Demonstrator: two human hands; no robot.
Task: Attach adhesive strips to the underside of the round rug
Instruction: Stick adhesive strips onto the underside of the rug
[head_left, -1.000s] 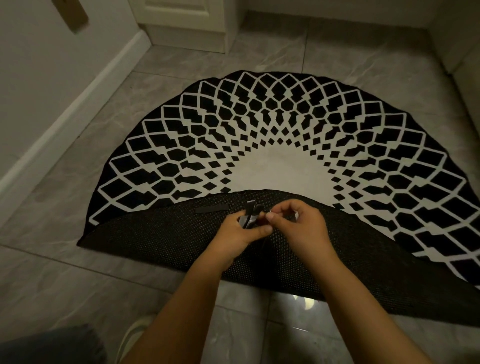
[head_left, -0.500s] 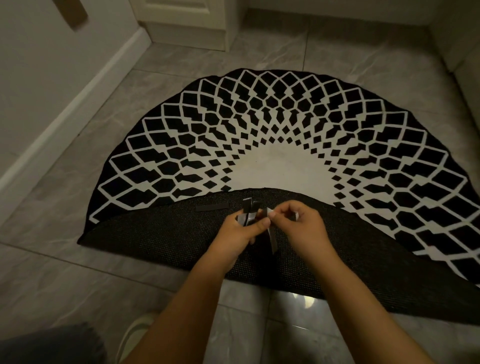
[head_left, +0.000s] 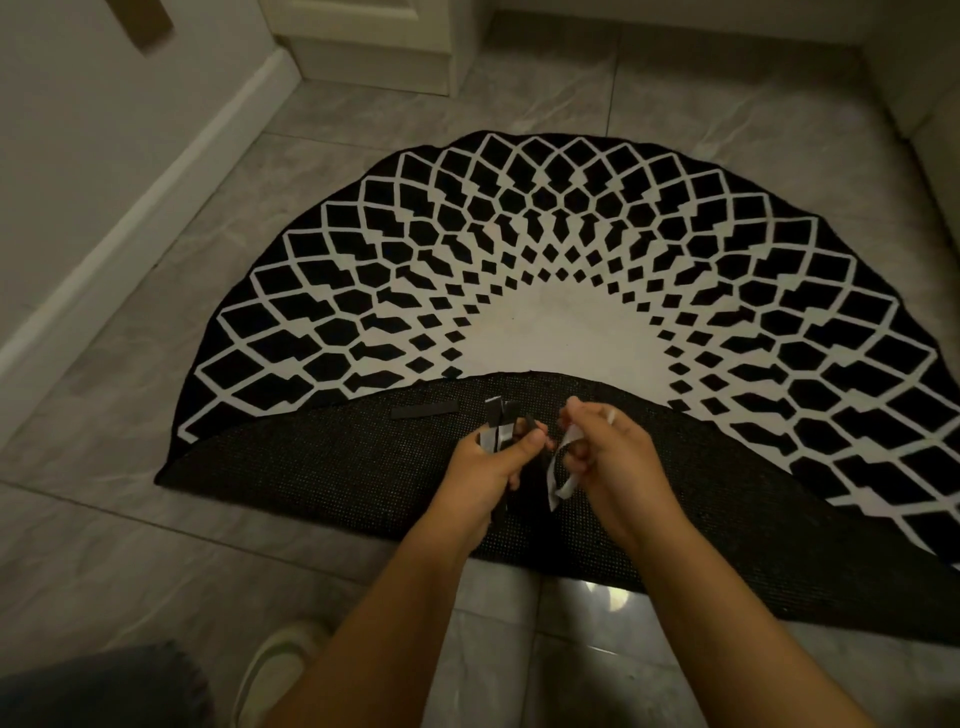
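Grey marbled tile floor (head_left: 130, 545), white baseboard (head_left: 130, 234) running along the left of the frame, base of a white door frame (head_left: 363, 47) at upper centre. Light is dim.

The round rug (head_left: 571, 249) fills the middle of the frame, black-and-white diamond pattern facing up. Its near half is folded back over itself, so the dark mesh underside (head_left: 322, 467) lies exposed across the lower centre, likely so you can reach the backing without flipping the whole rug.

One black strip (head_left: 425, 411) already lies flat on the underside, left of centre near the fold edge. It appears stuck down.

Your left hand (head_left: 488, 467) is closed around a small bundle of spare strips (head_left: 496, 428), ends sticking up above the thumb. Holding the stock there presumably keeps it ready while the other hand works.

Your right hand (head_left: 608, 457) is pinching a pale, curling liner (head_left: 561, 478) that hangs down between the two hands, just above the mesh. Judgement: you are mid-peel, baring adhesive on the next strip. Whether the liner is fully free cannot be told; the black strip it belongs to blurs into the dark backing.

Lower left of the frame: a pale shoe (head_left: 280, 670) and a grey-blue trouser leg (head_left: 93, 691).

Risk: exposed adhesive could fold onto itself or catch the mesh early.
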